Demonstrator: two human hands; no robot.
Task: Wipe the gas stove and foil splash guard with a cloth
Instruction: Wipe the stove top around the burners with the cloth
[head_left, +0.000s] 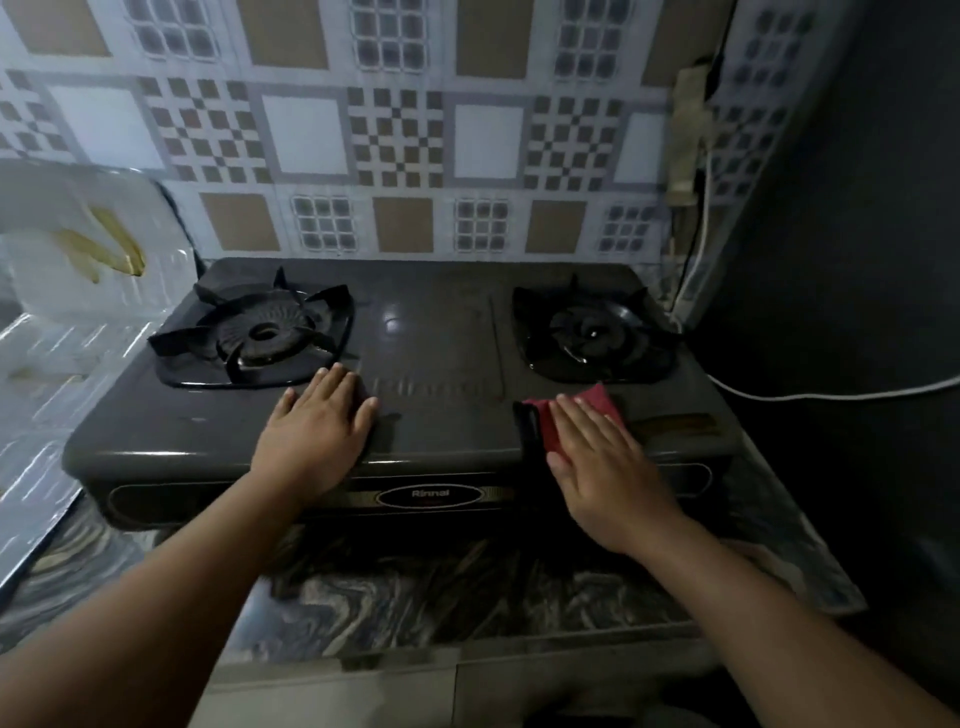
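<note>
Red cloth (582, 415) lies on the gas stove (436, 332) at lower right of centre, under the flat, straight-fingered right hand (605, 467). Left hand (317, 428) rests flat and holds nothing. Foil splash guard (78, 291) stands at far left

Dim, soft-focus wide-angle view; edges bow, faint glare on stove top (395, 325).

bare stove top (441, 332) between two raised burner grates (254, 332), wall behind

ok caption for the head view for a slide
Right hand presses a red cloth flat on the gas stove; left hand braces.
</note>
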